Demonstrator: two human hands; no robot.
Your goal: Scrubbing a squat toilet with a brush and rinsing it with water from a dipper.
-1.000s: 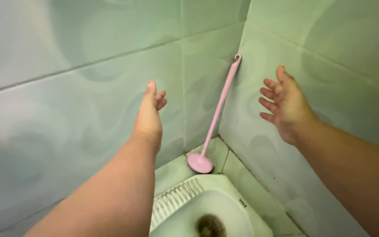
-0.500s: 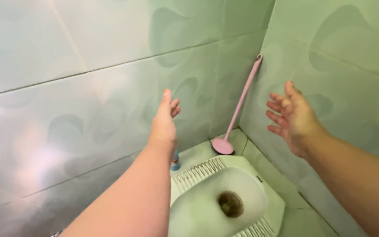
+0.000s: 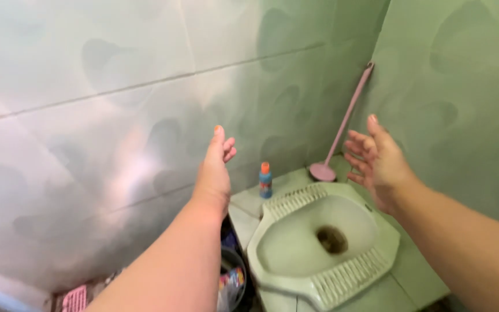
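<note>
Walls (image 3: 116,69) round me: pale green tile w/ darker green swirl blotches, thin grey grout lines. Squat pan (image 3: 324,242) light mint green, ribbed footrests same shade, dark drain hole. Brush (image 3: 342,124) in corner all dusty pink, handle & head. Small bottle (image 3: 265,180): blue body, orange cap. Bucket (image 3: 233,283) below my left arm dark, multicolour bits inside.

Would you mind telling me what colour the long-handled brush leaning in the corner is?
The brush is pale pink, handle and head alike, seen best in the head view.
</note>
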